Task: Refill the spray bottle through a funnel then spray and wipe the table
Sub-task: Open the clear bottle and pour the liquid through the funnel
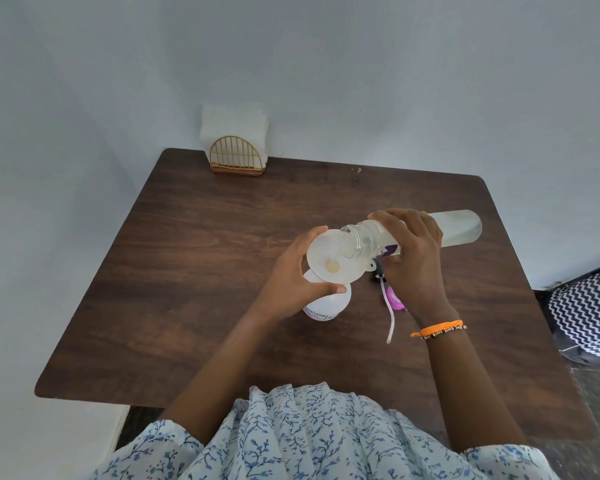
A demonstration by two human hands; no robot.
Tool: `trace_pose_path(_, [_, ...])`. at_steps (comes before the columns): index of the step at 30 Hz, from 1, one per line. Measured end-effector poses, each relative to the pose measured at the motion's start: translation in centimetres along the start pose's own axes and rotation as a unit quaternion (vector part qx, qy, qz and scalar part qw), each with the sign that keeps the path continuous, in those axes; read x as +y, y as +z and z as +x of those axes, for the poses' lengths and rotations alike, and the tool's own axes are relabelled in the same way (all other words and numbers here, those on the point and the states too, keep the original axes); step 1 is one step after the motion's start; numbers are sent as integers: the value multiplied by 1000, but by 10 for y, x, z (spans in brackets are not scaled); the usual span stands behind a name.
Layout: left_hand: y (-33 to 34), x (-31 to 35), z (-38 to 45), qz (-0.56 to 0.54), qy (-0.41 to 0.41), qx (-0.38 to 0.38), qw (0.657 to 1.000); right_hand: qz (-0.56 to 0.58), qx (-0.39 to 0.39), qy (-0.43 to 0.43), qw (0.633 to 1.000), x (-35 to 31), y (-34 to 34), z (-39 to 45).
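Over the funnel, right hand wrapped round a tilted bottle (mouth down), left hand gripping the rim.

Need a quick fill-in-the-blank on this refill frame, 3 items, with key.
1. The left hand steadies the ____ set in the spray bottle.
2. The right hand tilts a clear bottle whose cap is ____.
3. The spray head with its tube lies on the ____.

Missing words: funnel; off; table
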State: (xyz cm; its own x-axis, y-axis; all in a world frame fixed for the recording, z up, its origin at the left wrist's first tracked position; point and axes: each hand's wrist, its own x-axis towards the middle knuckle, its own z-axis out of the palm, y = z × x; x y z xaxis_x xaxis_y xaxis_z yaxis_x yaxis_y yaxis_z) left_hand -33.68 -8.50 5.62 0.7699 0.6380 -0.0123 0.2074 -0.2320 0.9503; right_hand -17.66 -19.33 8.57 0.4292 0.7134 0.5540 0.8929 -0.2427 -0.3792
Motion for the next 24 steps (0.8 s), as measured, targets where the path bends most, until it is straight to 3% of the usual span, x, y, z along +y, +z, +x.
trace_pose_path(24, [-1,2,0,2,0,-2,1000,1,6,9,1000,-3,-2,0])
